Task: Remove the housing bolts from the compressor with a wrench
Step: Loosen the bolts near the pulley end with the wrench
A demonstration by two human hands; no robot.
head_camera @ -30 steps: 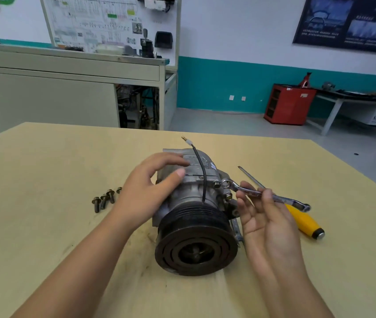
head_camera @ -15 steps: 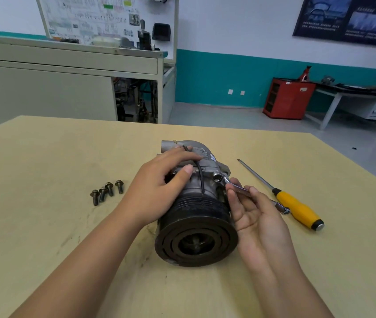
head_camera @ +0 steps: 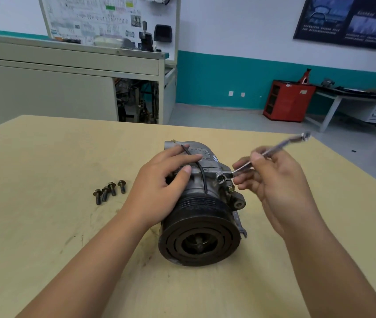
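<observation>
1. Four loose bolts point(head_camera: 110, 191) lie in a row on the pale wooden table point(head_camera: 45, 226), left of the compressor. They are dark steel with flanged heads, probably parked there out of the way.
2. The left hand point(head_camera: 159, 189) wraps over the compressor point(head_camera: 200, 203), fingers and thumb clamped on its dull cast housing, likely to stop it rolling.
3. The compressor lies on its side mid-table, its black grooved pulley facing the person.
4. A slim, shiny wrench point(head_camera: 276, 148) slants up to the compressor's right. Its ring end is at a housing bolt; whether it is seated I cannot tell.
5. The right hand point(head_camera: 278, 180) pinches the wrench shaft between thumb and fingertips, a light hold suited to spinning a slack bolt.
</observation>
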